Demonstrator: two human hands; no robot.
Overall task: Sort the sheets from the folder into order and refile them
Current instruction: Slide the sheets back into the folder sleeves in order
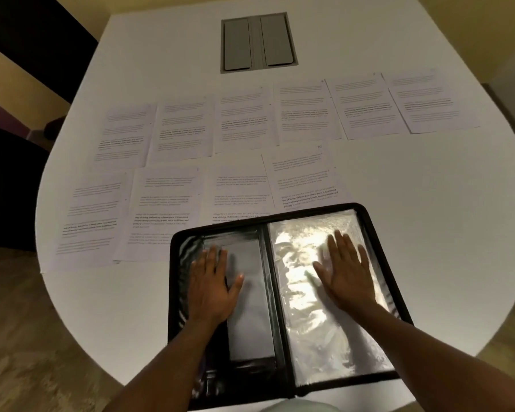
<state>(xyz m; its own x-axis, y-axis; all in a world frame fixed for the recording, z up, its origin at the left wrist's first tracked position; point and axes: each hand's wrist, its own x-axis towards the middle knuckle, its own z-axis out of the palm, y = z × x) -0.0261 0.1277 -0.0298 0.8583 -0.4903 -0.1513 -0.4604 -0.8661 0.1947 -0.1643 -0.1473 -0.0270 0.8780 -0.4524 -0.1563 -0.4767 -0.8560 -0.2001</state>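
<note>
**Open folder under two flat hands**

The folder [280, 281] lies open at the table's [428, 203] near edge, its bottom cut off. The left hand [214, 281] and right hand [345, 272] press flat on it, fingers spread, gripping nothing. Beyond the folder, sheets [241, 120] lie in two rows; the folder overlaps the nearest ones. Their print is unreadable. Glare whitens the plastic sleeve [304, 263].

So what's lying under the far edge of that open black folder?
The folder overlaps the near ends of two printed sheets: the middle one and the one marked 10. Their lower lines are covered, so they cannot be read. Both hands rest flat on top.
</note>
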